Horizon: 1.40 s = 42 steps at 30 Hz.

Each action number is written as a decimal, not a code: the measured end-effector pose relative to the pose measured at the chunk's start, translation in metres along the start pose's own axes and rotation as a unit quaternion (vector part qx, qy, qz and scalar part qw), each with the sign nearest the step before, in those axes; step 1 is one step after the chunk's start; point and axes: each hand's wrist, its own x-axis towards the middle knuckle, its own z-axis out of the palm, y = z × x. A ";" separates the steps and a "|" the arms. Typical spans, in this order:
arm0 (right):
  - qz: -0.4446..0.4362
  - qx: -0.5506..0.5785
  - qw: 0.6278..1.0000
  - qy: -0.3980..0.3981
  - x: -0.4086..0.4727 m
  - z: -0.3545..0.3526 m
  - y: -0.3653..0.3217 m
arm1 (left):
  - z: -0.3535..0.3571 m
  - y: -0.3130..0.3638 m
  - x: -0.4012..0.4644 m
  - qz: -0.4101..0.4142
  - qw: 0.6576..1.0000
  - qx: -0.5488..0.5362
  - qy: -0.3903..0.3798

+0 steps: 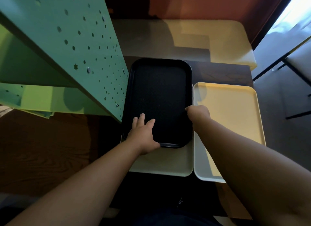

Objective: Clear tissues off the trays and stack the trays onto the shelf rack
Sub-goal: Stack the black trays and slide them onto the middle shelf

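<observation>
A black tray lies lengthwise in the middle, resting partly on a cream tray beneath it. My left hand grips the black tray's near left corner, fingers spread on its surface and thumb at the near rim. My right hand holds the black tray's right rim. A second cream tray sits to the right, with nothing on it. No tissues are visible on any tray. The green shelf rack stands immediately left of the black tray.
The trays lie on a dark wooden table. A pale bench seat runs behind the table. A dark-framed chair stands at the right. The rack's perforated side panel nearly touches the black tray's left edge.
</observation>
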 end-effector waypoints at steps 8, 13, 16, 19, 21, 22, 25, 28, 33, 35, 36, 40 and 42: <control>-0.004 0.062 0.994 -0.087 0.001 -0.013 -0.006 | -0.005 0.002 -0.011 0.029 1.000 0.004 -0.010; -0.053 0.053 0.991 -0.108 -0.012 -0.028 -0.022 | -0.030 -0.006 -0.027 0.030 0.990 -0.110 0.087; -0.057 0.062 0.992 -0.099 -0.025 -0.043 -0.037 | -0.041 -0.015 -0.044 0.081 0.969 -0.103 0.209; -0.071 0.059 0.994 -0.061 -0.037 -0.058 -0.046 | -0.048 -0.020 -0.066 0.161 0.972 -0.066 0.159; -0.085 0.063 0.993 -0.059 -0.044 -0.068 -0.049 | -0.054 -0.019 -0.077 0.206 0.969 0.018 0.135; -0.087 0.073 0.991 -0.069 -0.047 -0.073 -0.051 | -0.058 -0.017 -0.081 0.225 0.960 0.058 0.154; -0.090 0.102 0.985 -0.109 -0.056 -0.087 -0.055 | -0.069 -0.007 -0.085 0.290 0.912 0.116 0.266; -0.090 0.144 0.974 -0.148 -0.062 -0.100 -0.058 | -0.088 0.009 -0.097 0.294 0.888 0.084 0.343; -0.090 0.183 0.936 -0.287 -0.088 -0.143 -0.074 | -0.135 0.052 -0.143 0.315 0.860 0.042 0.399; -0.097 0.122 0.944 -0.292 -0.102 -0.160 -0.082 | -0.151 0.071 -0.165 0.322 0.859 0.034 0.396; -0.104 0.070 0.953 -0.275 -0.109 -0.167 -0.085 | -0.157 0.078 -0.174 0.322 0.862 0.026 0.391; -0.251 -0.013 0.959 -0.135 -0.139 -0.181 -0.091 | -0.178 0.089 -0.212 0.309 0.873 -0.020 0.376; -0.391 0.048 0.912 -0.118 -0.167 -0.183 -0.093 | -0.190 0.086 -0.227 0.298 0.883 -0.024 0.363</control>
